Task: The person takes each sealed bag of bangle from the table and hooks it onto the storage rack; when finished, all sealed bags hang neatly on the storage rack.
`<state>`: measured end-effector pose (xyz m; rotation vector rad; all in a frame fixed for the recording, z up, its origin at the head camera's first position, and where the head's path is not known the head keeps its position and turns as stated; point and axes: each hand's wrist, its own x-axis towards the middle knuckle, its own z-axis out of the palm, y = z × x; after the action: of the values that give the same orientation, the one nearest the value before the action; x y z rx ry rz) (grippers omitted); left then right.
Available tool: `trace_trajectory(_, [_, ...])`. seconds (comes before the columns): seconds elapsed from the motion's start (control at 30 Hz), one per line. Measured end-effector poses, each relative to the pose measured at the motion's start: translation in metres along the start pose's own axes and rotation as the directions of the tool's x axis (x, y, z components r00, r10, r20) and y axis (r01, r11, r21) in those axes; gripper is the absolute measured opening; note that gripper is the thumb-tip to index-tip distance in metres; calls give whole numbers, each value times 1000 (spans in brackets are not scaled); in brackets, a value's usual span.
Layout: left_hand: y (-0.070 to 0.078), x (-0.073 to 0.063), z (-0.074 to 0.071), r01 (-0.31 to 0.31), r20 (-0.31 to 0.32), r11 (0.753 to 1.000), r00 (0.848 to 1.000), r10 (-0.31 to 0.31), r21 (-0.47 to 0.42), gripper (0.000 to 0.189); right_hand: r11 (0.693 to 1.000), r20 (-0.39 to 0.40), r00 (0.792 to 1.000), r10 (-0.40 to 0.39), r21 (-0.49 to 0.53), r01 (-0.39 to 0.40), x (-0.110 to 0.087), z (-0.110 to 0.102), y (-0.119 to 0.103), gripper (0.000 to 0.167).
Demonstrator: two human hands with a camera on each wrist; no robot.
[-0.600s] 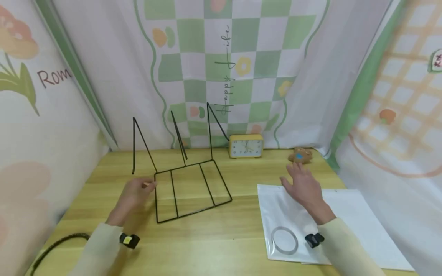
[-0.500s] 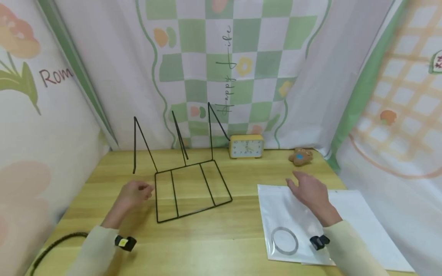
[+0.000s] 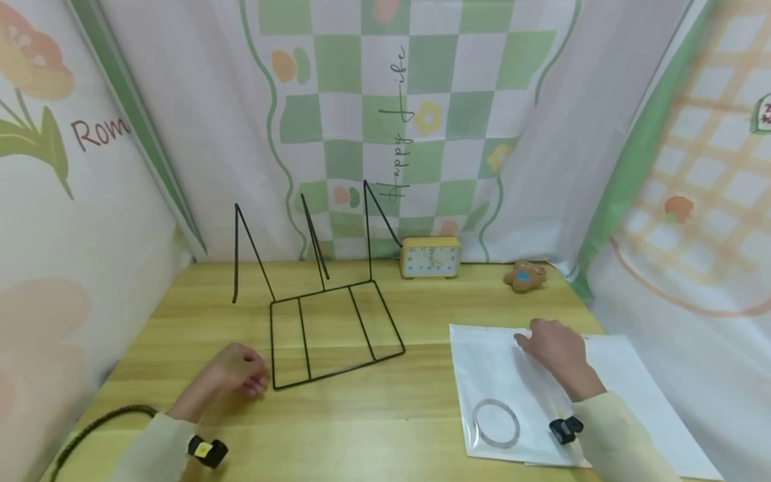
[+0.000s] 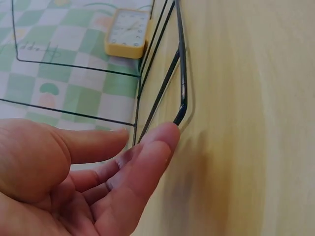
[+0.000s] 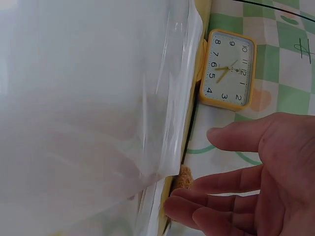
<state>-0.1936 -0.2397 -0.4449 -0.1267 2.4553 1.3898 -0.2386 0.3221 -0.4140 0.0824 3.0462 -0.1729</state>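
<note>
black wire rack (image 3: 328, 335), clear bag (image 3: 512, 388) lying seemingly flat

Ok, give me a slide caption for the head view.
Left hand beside a wire rack, right hand over a plastic bag.

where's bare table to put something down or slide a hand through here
Bare wood lies between the black wire rack and the clear plastic sleeve, and along the near edge below the rack. The strip left of the rack is also free. The back right is tighter, by the yellow clock and brown cookie-shaped toy.
</note>
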Motion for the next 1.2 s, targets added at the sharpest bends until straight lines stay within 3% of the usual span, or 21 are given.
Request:
trace_trajectory(0.23, [-3,3,17,99,-44,995,994,-99,5,19,998,73,996,54,10,-55,4,7,0,42])
trace_trajectory(0.4, [-5,4,20,124,-56,992,991,-124,-1,18,997,103,992,72,33,-76,7,9,1,46])
trace_trajectory(0.63, [-7,5,27,76,-139,997,988,-75,6,18,995,124,990,69,66,-78,11,10,3,49])
trace_trajectory(0.83, [-4,3,32,47,-189,996,981,-32,75,20,989,120,991,53,134,-69,17,14,7,38])
trace_trajectory(0.97, [-3,3,32,59,-184,995,982,-43,82,20,967,88,995,51,243,-71,22,21,12,28])
trace_trajectory(1.2, [-5,6,31,75,-175,995,983,-61,73,20,886,81,996,41,458,-74,27,21,11,28])
